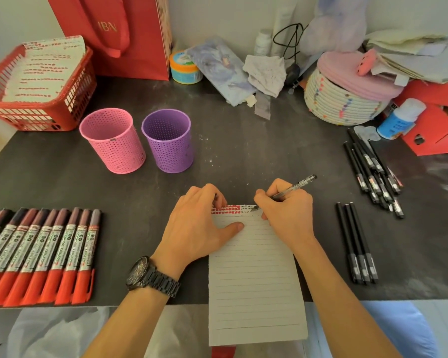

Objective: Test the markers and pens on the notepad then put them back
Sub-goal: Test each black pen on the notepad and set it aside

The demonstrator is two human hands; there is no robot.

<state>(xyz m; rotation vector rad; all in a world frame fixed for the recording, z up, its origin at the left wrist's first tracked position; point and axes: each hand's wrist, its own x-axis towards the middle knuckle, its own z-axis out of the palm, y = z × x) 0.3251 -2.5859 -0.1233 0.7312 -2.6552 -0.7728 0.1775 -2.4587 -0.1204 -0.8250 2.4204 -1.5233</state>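
- Lined white notepad [254,280] lies nearest, its lower end hanging over the near edge of the dark grey surface [243,151]; red and black test marks fill its top strip.
- Left hand [202,223] rests palm-down on the pad's upper left corner, thumb stretched across the paper and fingertips bent onto the top edge, gripping nothing visible.
- Right hand [287,210] pinches a clear-barrelled black pen [295,188], with its tip on the top strip.
- Pink perforated metal cup [111,143] and purple perforated metal cup [167,140] stand upright side by side at back left; only their inner walls show.
- Red plastic slatted basket [36,99] holds sheets of paper with red marks [44,68].
- Red-capped markers [44,254] lie in a row at left.
- Three black pens [357,244] lie together right of the pad, and a heap of black pens [375,171] lies behind them.
- Red paper bag [119,34] leans against the pale wall.
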